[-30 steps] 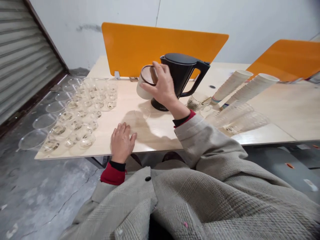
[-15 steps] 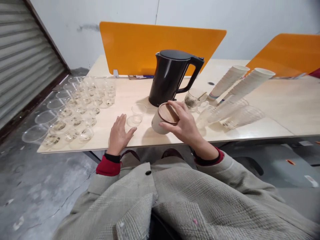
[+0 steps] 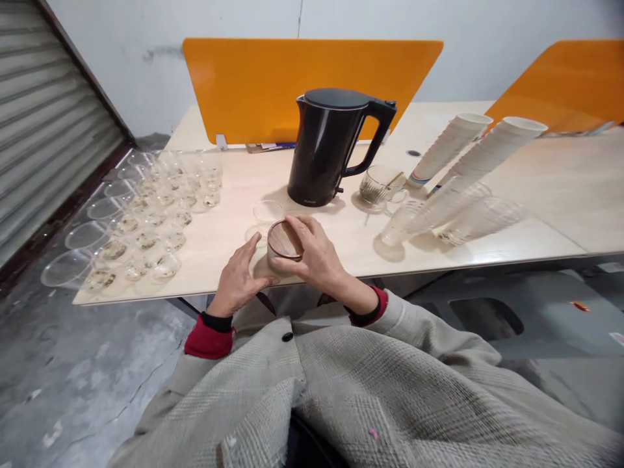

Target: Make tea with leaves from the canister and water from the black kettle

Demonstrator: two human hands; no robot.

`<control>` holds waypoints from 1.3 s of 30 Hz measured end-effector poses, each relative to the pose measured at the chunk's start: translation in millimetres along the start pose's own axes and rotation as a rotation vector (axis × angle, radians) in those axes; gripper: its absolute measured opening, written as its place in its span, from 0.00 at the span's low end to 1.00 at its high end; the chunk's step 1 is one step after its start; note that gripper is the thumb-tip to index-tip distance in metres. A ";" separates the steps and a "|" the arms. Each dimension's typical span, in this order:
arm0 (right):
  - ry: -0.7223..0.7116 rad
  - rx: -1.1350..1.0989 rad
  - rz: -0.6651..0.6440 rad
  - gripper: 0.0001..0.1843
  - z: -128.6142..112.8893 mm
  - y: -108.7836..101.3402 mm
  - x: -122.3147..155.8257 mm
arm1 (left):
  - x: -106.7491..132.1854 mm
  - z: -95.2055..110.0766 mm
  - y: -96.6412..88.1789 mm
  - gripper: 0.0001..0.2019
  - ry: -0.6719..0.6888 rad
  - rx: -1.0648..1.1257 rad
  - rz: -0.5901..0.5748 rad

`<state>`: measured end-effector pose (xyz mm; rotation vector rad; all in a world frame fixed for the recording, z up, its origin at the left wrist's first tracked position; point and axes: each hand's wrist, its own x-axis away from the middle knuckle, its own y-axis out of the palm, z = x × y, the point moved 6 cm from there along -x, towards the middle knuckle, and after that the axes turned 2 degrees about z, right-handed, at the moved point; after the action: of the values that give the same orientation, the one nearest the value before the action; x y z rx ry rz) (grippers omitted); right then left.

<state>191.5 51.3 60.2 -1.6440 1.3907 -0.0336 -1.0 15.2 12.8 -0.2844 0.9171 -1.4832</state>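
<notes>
We see a small cream canister with a round brown wooden lid standing upright at the near edge of the table, caught between both hands. Our right hand curls over the lid from the right, fingers closed on its rim. Our left hand cups the canister's left side, half open, thumb touching. A clear plastic cup sits just beyond the fingertips.

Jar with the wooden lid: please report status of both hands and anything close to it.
Both hands, left and right, grip jar on table edge. Lid on. Clear cup just behind, kettle farther back.
</notes>
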 end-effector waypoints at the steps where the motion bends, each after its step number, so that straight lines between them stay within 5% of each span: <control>1: 0.006 0.009 -0.006 0.47 -2.3 2.9 -0.9 | -1.5 1.4 0.6 0.52 -0.021 -0.006 -0.001; 7: -0.008 -0.023 -0.059 0.49 -8.6 -0.8 -5.0 | -9.8 15.5 6.8 0.54 -0.080 0.023 0.048; 13: 0.149 -0.254 -0.037 0.49 29.0 -20.7 -37.8 | -13.0 21.7 9.3 0.51 -0.118 -0.041 0.082; 18: 0.320 -0.475 -0.172 0.58 39.1 0.4 -58.4 | -12.5 20.9 9.2 0.49 -0.128 -0.068 0.096; 24: 0.388 -0.586 -0.203 0.49 29.4 9.9 -55.6 | -11.2 18.1 8.4 0.50 -0.142 -0.043 0.099; 30: 0.462 -0.687 -0.232 0.57 40.6 19.7 -55.1 | -11.0 16.9 9.4 0.51 -0.153 -0.072 0.105; 35: 0.390 -0.631 -0.108 0.54 48.9 4.0 -54.8 | -10.2 15.6 9.7 0.51 -0.149 -0.106 0.109; 39: 0.206 -0.429 -0.025 0.49 30.0 -14.3 -41.4 | -10.9 17.6 9.7 0.51 -0.148 -0.108 0.098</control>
<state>204.4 100.7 74.6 -2.0582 1.6131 0.0894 19.7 20.1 21.4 -0.4176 0.8805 -1.3070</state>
